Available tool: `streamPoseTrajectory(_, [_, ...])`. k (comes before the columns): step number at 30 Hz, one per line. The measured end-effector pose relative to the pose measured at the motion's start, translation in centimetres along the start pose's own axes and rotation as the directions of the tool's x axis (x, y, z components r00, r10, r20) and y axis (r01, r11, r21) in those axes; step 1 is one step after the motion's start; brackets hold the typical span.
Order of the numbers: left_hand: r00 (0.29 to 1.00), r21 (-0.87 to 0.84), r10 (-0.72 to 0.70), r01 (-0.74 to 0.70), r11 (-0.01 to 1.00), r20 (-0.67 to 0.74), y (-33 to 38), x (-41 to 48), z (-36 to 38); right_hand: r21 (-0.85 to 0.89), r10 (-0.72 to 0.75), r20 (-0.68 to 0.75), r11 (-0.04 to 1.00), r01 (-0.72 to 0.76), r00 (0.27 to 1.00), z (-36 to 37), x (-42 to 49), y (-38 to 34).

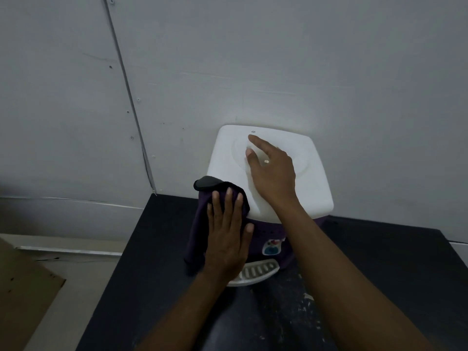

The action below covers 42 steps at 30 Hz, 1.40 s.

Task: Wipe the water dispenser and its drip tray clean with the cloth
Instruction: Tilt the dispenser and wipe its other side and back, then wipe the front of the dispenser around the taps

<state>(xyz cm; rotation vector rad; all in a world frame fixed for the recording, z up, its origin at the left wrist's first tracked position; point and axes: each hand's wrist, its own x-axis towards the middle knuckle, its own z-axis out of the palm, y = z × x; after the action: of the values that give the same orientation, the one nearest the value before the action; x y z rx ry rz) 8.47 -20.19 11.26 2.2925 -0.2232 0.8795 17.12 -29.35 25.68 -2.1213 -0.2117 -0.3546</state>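
A small water dispenser (307,158) with a white square top and a purple body stands on a black table against the wall. Its white slotted drip tray (260,271) sticks out at the front base. My left hand (228,234) lies flat with fingers spread, pressing a dark purple cloth (200,219) against the dispenser's front left corner and side. The cloth hangs down over the purple body. My right hand (272,171) rests palm down on the white top, fingers pointing toward the wall, holding nothing.
The black table (395,269) has white scuff marks near its front. A grey panelled wall (228,59) stands directly behind the dispenser. Brown cardboard (22,292) lies on the floor at the lower left.
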Motion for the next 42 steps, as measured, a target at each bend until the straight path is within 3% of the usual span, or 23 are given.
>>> streamPoseTrajectory(3, [0.997,0.025,0.068,-0.067,0.997,-0.034,0.2,-0.3,1.2,0.194,-0.002,-0.028,0.981,0.007,1.000,-0.1,-0.2,-0.1])
streamPoseTrajectory(7, [0.956,0.155,0.289,-0.279,0.948,-0.051,0.4,-0.3,2.0,0.377,-0.049,-0.137,0.921,0.097,0.989,-0.3,-0.5,-0.4])
streamPoseTrajectory(14, [0.924,0.056,0.353,-0.349,0.935,-0.143,2.3,0.1,1.2,0.593,-0.158,-0.244,0.757,0.276,0.957,-2.0,-2.4,0.1])
streamPoseTrajectory(19, [0.899,-0.005,0.383,-0.393,0.919,-0.213,3.1,1.3,-3.2,0.391,-0.319,-0.354,0.803,0.449,0.879,-2.6,-6.5,3.6])
streamPoseTrajectory(21, [0.917,-0.068,0.319,-0.344,0.937,-0.241,3.7,2.3,-4.8,0.273,-0.426,-0.372,0.799,0.536,0.825,-2.2,-8.3,5.7])
streamPoseTrajectory(25, [0.962,-0.305,0.145,-0.214,0.928,-0.232,4.8,3.3,-6.3,0.026,-0.660,-0.385,0.691,0.722,0.645,-0.4,-11.3,8.8])
streamPoseTrajectory(28, [0.966,-0.389,0.112,-0.198,0.900,-0.231,5.0,3.5,-6.6,-0.136,-0.689,-0.424,0.690,0.711,0.588,1.4,-13.0,10.9])
streamPoseTrajectory(30, [0.969,-0.442,0.091,-0.187,0.877,-0.228,4.9,3.2,-6.5,-0.088,-0.637,-0.428,0.736,0.671,0.642,2.5,-13.9,11.9])
streamPoseTrajectory(33, [0.970,-0.475,0.086,-0.187,0.860,-0.226,4.6,2.3,-6.0,0.077,-0.515,-0.326,0.821,0.566,0.792,3.6,-15.0,12.1])
streamPoseTrajectory(35, [0.973,-0.496,0.091,-0.188,0.848,-0.214,4.3,1.2,-5.6,0.166,-0.464,-0.260,0.842,0.513,0.847,4.1,-15.7,12.3])
streamPoseTrajectory(42, [0.969,-0.491,0.131,-0.221,0.842,-0.211,-1.2,-4.1,-3.4,0.610,-0.290,-0.214,0.706,0.360,0.933,3.6,-18.6,12.4])
